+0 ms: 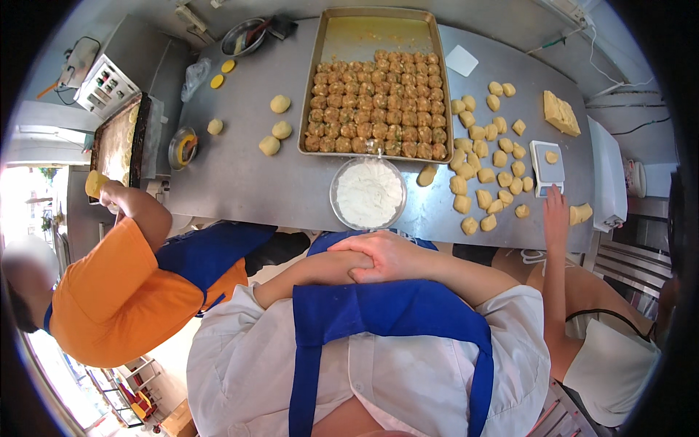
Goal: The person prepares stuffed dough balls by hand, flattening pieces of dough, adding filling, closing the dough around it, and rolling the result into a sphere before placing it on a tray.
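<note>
My right hand (387, 255) is closed over my left hand (349, 264), both held in front of my blue apron near the table's edge. The left fingers are mostly hidden under the right hand. Just beyond them stands a clear bowl of white flour (370, 191). Behind the bowl, a large metal tray (349, 33) bears rows of browned filling balls (375, 102); its far end shows bare metal. Many yellow dough pieces (480, 153) lie to the right, and a few rounded dough balls (280, 104) lie left of the tray.
At right a co-worker's hand (555, 200) touches a small white scale (547, 162) bearing one dough piece. A dough block (559, 113) lies beyond it. Left, a person in orange (109, 291) holds something yellow near a baking tray (116, 138). A white scraper (461, 60) lies behind.
</note>
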Motion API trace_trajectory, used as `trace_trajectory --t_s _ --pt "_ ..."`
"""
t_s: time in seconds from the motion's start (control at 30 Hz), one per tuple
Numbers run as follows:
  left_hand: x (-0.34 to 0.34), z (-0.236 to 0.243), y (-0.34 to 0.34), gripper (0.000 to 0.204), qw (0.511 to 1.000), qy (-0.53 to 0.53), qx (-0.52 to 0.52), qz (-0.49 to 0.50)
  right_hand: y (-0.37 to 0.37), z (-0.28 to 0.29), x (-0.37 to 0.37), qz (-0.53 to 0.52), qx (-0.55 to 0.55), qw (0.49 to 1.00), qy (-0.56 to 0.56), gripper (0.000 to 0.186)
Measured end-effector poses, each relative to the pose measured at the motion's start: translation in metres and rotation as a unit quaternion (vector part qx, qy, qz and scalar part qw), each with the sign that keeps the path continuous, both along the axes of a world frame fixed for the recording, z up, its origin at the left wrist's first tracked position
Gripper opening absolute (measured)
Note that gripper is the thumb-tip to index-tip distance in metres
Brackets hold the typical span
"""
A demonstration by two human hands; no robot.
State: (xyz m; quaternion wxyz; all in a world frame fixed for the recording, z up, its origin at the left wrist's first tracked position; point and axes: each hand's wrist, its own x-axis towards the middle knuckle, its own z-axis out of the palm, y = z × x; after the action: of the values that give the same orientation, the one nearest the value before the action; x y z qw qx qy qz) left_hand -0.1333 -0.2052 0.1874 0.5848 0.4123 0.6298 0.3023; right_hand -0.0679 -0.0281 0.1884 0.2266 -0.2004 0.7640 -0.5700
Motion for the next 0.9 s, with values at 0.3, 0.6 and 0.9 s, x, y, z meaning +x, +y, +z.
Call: trace_trajectory --t_s 0.3,0.6,0.9 --pt "-0.001 0.01 -0.001 0.027 1.0 0.008 -0.025 0.009 -0.001 0.006 -0.002 -0.013 -0.007 1.0 0.004 0.055" --pt "0.0 0.0 -0.003 0.026 1.0 0.006 0.016 -0.003 -0.006 -0.002 0.001 -0.031 -0.012 0.998 0.05 0.054" --pt "-0.004 0.006 0.004 0.03 1.0 -0.024 0.0 -0.007 0.0 0.008 -0.004 -0.02 -0.011 1.0 -0.018 0.055"
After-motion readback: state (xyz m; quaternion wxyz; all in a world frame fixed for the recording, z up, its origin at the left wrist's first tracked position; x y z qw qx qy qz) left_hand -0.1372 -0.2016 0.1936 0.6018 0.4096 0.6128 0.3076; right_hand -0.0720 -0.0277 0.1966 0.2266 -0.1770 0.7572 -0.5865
